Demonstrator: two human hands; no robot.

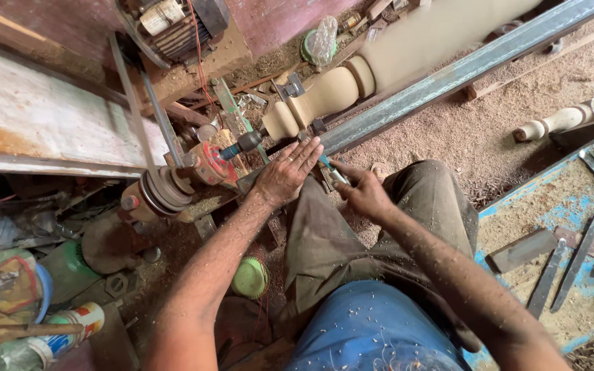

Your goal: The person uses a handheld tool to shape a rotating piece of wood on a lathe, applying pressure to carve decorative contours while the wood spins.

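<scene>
A pale turned wooden leg is mounted on a lathe and looks blurred toward its far end. My left hand lies flat, fingers apart, on the tool rest just below the leg's rounded near end. My right hand pinches a slim chisel with a teal handle that points toward the leg. The chisel's tip is hidden behind my left fingers.
A long metal bed rail runs up to the right. A belt pulley and a motor sit at left. A blue board at right holds several chisels. Another turned leg lies on sawdust. A green cap is on the floor.
</scene>
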